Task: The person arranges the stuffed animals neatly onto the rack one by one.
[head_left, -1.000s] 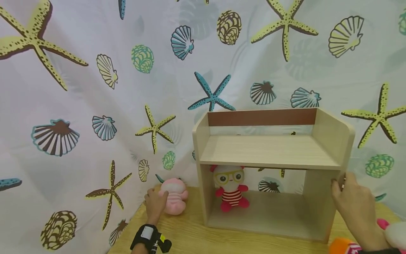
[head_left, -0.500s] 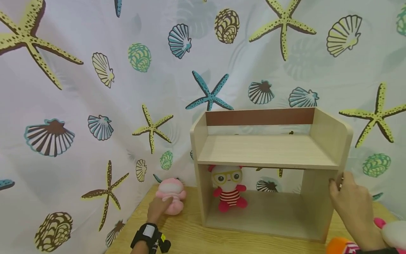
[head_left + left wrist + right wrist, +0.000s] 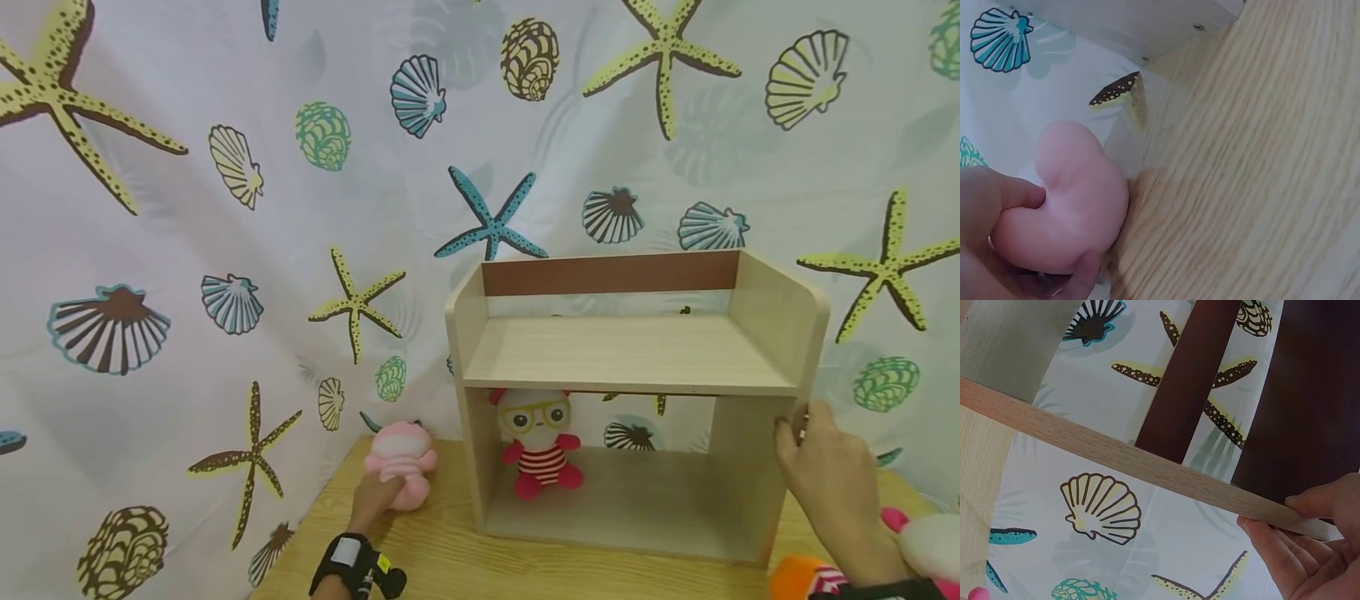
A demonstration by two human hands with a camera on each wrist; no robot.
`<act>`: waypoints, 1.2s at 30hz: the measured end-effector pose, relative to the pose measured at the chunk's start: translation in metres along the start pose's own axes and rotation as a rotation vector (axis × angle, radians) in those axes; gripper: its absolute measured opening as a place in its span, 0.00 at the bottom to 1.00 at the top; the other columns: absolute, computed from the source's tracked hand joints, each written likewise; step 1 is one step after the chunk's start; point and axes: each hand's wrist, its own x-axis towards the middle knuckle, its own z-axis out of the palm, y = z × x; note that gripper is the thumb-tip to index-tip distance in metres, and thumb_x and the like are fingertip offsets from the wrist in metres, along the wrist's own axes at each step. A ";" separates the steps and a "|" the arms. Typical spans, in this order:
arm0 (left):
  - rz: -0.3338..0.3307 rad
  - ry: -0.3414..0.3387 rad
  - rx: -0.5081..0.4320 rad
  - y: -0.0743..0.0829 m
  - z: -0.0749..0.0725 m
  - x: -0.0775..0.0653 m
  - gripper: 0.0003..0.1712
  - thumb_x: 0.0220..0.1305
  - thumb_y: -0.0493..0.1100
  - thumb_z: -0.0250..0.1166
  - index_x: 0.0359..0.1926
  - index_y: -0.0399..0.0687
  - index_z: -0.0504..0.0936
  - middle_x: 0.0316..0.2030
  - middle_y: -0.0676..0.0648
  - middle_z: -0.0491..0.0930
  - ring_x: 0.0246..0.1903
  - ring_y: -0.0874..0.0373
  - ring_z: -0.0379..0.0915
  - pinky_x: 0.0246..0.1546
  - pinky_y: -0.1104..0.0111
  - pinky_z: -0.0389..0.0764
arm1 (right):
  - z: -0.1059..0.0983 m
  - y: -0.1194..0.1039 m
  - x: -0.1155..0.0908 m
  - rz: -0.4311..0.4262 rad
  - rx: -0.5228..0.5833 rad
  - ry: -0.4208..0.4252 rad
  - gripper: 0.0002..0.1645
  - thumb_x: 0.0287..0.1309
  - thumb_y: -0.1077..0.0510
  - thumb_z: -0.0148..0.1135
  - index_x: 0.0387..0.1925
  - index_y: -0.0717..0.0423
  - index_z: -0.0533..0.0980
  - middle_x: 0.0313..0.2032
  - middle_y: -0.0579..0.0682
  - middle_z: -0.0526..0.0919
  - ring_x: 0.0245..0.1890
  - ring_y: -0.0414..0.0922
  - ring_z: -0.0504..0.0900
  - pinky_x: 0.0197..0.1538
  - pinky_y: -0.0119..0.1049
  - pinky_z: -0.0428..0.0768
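A pink plush toy [image 3: 402, 457] sits on the wooden table to the left of a small pale-wood shelf [image 3: 637, 354]. My left hand [image 3: 372, 502] holds the toy low on its body; in the left wrist view, thumb and fingers [image 3: 1088, 270] press into its soft pink side. On the other side, my right hand [image 3: 832, 483] grips the front edge of the shelf's right panel [image 3: 1166, 478], thumb on one face and fingers on the other. Inside the shelf's lower compartment, at its left, a plush panda with yellow glasses and a red-striped body [image 3: 542, 462] sits upright.
More plush toys lie at the lower right: an orange one [image 3: 797, 577] and a white and pink one [image 3: 930, 546], partly cut off by the frame. A curtain [image 3: 300, 217] printed with shells and starfish hangs behind the table [image 3: 442, 567].
My left hand has moved from the pink plush toy's left side down to its lower body and now grips it there. My right hand keeps its hold on the shelf panel.
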 end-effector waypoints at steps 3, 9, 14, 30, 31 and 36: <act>-0.072 -0.021 -0.193 -0.002 0.000 -0.003 0.17 0.56 0.39 0.63 0.45 0.32 0.82 0.43 0.41 0.80 0.39 0.51 0.72 0.39 0.64 0.72 | 0.000 -0.001 0.000 0.003 -0.001 -0.015 0.14 0.60 0.65 0.61 0.30 0.72 0.65 0.14 0.68 0.71 0.14 0.69 0.72 0.15 0.57 0.67; -0.072 -0.109 -0.435 -0.005 -0.002 -0.010 0.20 0.59 0.34 0.59 0.51 0.27 0.77 0.47 0.40 0.77 0.40 0.52 0.71 0.40 0.66 0.73 | -0.001 0.000 0.002 -0.004 -0.004 -0.004 0.14 0.60 0.65 0.60 0.31 0.73 0.66 0.14 0.67 0.70 0.14 0.69 0.71 0.16 0.58 0.67; -0.123 -0.199 -0.642 -0.011 0.000 -0.019 0.28 0.67 0.35 0.58 0.64 0.26 0.65 0.52 0.38 0.76 0.43 0.53 0.76 0.46 0.60 0.77 | -0.002 -0.001 0.002 -0.005 -0.003 -0.019 0.15 0.61 0.65 0.60 0.32 0.74 0.66 0.15 0.69 0.71 0.16 0.71 0.72 0.16 0.59 0.69; -0.160 -0.223 -0.876 0.003 0.006 -0.032 0.31 0.71 0.34 0.59 0.70 0.30 0.60 0.47 0.46 0.81 0.44 0.57 0.79 0.51 0.62 0.77 | -0.003 -0.002 0.001 0.021 -0.006 -0.044 0.16 0.62 0.64 0.61 0.34 0.76 0.66 0.17 0.71 0.72 0.16 0.70 0.73 0.16 0.57 0.70; -0.143 -0.219 -0.895 0.005 0.006 -0.033 0.31 0.71 0.33 0.59 0.71 0.30 0.60 0.49 0.46 0.81 0.45 0.57 0.79 0.51 0.63 0.77 | -0.003 -0.002 0.001 0.026 -0.007 -0.052 0.16 0.62 0.64 0.61 0.35 0.76 0.66 0.17 0.71 0.72 0.16 0.69 0.73 0.16 0.56 0.71; -0.062 -0.234 -0.961 0.017 0.005 -0.038 0.34 0.71 0.32 0.58 0.74 0.33 0.57 0.54 0.48 0.78 0.50 0.58 0.78 0.53 0.66 0.76 | -0.002 -0.002 0.002 0.042 -0.010 -0.073 0.17 0.63 0.64 0.60 0.38 0.77 0.66 0.19 0.72 0.73 0.17 0.69 0.74 0.16 0.55 0.72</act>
